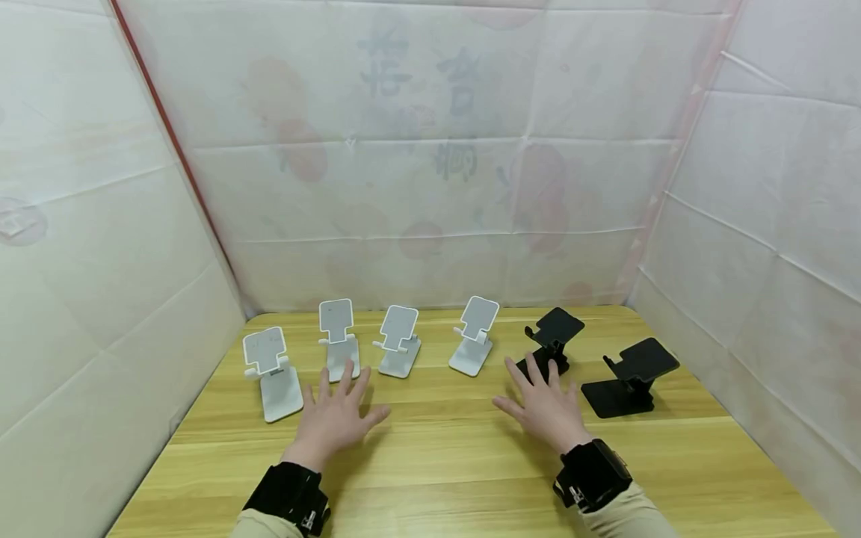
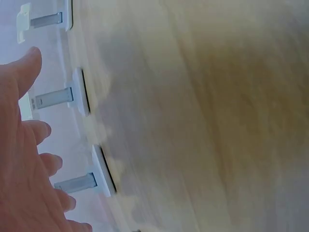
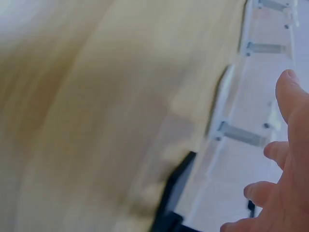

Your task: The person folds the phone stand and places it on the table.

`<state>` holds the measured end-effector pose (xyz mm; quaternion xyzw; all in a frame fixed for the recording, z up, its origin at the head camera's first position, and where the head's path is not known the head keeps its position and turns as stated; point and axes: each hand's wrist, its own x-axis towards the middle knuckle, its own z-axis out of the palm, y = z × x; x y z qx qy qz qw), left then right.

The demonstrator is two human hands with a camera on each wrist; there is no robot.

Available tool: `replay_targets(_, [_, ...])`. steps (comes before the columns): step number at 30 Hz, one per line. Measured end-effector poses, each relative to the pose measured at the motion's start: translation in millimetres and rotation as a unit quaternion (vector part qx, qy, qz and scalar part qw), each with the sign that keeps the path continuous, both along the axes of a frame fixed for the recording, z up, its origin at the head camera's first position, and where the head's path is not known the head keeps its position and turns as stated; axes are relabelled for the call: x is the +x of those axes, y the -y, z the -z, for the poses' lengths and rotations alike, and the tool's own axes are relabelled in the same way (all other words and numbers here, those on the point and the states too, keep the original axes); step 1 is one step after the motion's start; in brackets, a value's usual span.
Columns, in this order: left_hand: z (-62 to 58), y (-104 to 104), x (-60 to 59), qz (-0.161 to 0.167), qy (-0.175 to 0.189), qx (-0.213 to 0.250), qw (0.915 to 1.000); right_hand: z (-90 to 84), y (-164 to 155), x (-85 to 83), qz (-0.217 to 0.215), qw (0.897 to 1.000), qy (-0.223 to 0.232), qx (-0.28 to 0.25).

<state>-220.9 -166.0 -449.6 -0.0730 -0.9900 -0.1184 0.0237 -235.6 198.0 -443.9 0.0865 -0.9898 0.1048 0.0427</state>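
Several foldable phone stands line the far half of the table. The white ones include a far-left stand, a second, a third and a fourth. On the right are a black stand and another black stand. My left hand, fingers spread, hovers above the table just in front of the second white stand. My right hand is spread likewise, its fingertips partly covering the nearer black stand's base. Neither hand holds anything. Both wrist views show palms raised off the wood.
The wood-grain table meets a white fabric wall at the back. Similar fabric walls stand left and right. A black band with a device wraps the right wrist, and a similar one the left.
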Motion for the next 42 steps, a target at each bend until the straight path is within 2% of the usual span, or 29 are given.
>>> replay_targets(7, [4.6, -2.0, 4.2, 0.025, 0.021, -0.012, 0.9994, -22.1, 9.4, 3.8, -0.040, 0.998, -0.041, 0.022])
replay_targets(12, [7.2, -2.5, 7.1, 0.046, 0.036, -0.012, 0.9982, -41.2, 8.3, 2.5, -0.056, 0.997, -0.056, 0.018])
replay_targets(18, [8.8, 0.1, 11.0, 0.069, 0.042, -0.021, 0.9965, -62.0, -10.0, -2.3, -0.055, 0.996, -0.064, 0.000])
replay_targets(23, [9.2, 2.5, 13.0, 0.071, 0.050, -0.032, 0.9957, -73.3, -36.0, -10.6, -0.037, 0.998, -0.057, -0.013])
replay_targets(26, [8.9, 4.0, 13.2, 0.070, 0.060, -0.030, 0.9953, -76.7, -53.4, -15.5, -0.021, 0.998, -0.056, -0.007])
replay_targets(32, [13.2, 7.7, 10.5, 0.066, 0.080, -0.022, 0.9944, -72.7, -86.8, -24.6, 0.012, 0.999, -0.046, -0.016])
replay_targets(42, [14.3, 6.3, 7.7, 0.066, 0.078, -0.023, 0.9945, -61.3, -126.6, -23.4, 0.064, 0.995, -0.046, -0.060])
